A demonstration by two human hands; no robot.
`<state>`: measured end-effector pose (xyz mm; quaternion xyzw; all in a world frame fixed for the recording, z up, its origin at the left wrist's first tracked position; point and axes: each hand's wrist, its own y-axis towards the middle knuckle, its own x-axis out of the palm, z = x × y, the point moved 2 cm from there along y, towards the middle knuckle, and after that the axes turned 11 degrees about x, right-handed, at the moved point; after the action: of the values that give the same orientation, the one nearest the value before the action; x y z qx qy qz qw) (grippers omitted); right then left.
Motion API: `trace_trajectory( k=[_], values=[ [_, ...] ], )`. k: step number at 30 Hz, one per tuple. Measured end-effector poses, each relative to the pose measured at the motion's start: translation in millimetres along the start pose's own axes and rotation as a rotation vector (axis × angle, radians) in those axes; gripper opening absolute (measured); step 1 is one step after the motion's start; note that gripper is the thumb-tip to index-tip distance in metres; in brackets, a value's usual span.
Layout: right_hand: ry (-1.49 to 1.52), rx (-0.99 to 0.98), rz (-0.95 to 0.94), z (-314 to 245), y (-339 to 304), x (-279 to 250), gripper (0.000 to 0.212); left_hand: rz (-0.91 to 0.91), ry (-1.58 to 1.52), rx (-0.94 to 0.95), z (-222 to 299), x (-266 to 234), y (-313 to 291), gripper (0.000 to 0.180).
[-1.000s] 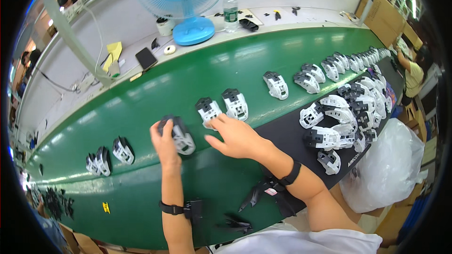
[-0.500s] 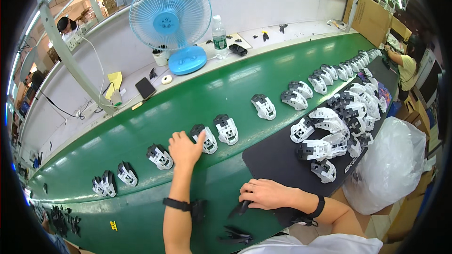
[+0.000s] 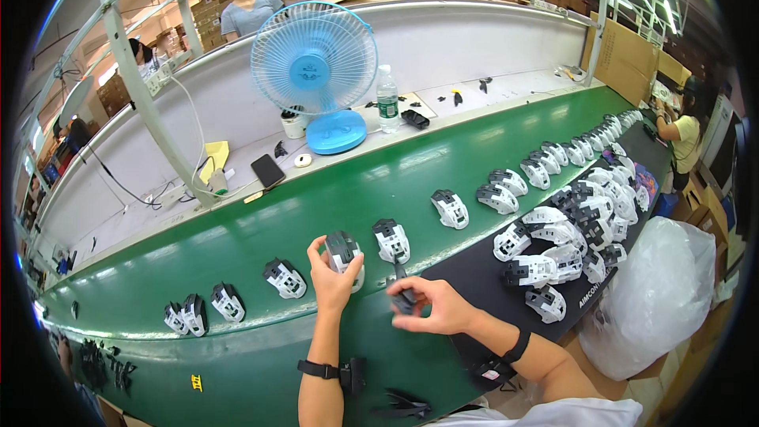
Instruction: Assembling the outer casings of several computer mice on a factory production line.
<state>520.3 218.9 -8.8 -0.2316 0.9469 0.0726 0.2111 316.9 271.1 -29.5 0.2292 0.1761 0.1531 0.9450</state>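
Note:
My left hand is closed around a white-and-black computer mouse shell, thumb on one side and fingers on the other. A dark, narrow plastic part is pinched in my right hand, just right of that shell. Beyond the part lies another mouse shell on the green bench. More black plastic pieces rest near the front edge.
Mouse shells stretch in a row along the bench, and a heap of them covers a black mat. A blue fan, bottle and phone stand on the back ledge. A clear bag bulges at right.
My left hand has closed on the mouse shell it was reaching over. My right hand has moved forward from the front edge with the dark part. The whole view has shifted.

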Motion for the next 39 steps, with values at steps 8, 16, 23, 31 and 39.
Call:
trace_trajectory(
  k=[8, 16, 23, 31, 39],
  values=[
    [0.192, -0.170, 0.059, -68.3, 29.3, -8.6, 0.018, 0.094, -0.858, -0.130, 54.2, -29.4, -10.2, 0.040],
    [0.320, -0.306, 0.280, -72.1, 47.0, -1.4, 0.036, 0.089, -0.867, -0.007, 77.5, -25.5, -19.6, 0.031],
    [-0.082, -0.283, 0.398, -74.8, 51.2, 3.1, 0.021, 0.159, -0.967, -0.108, 87.4, -21.1, -23.6, 0.022],
    [0.045, -0.273, 0.308, -74.4, 47.7, 16.4, 0.031, 0.222, -0.818, -0.098, 83.0, -22.3, -25.0, 0.023],
    [0.493, -0.227, 0.135, -57.7, 55.9, 17.2, 0.027, 0.174, -0.618, 0.007, 96.2, -20.2, -33.7, 0.022]
  ],
)
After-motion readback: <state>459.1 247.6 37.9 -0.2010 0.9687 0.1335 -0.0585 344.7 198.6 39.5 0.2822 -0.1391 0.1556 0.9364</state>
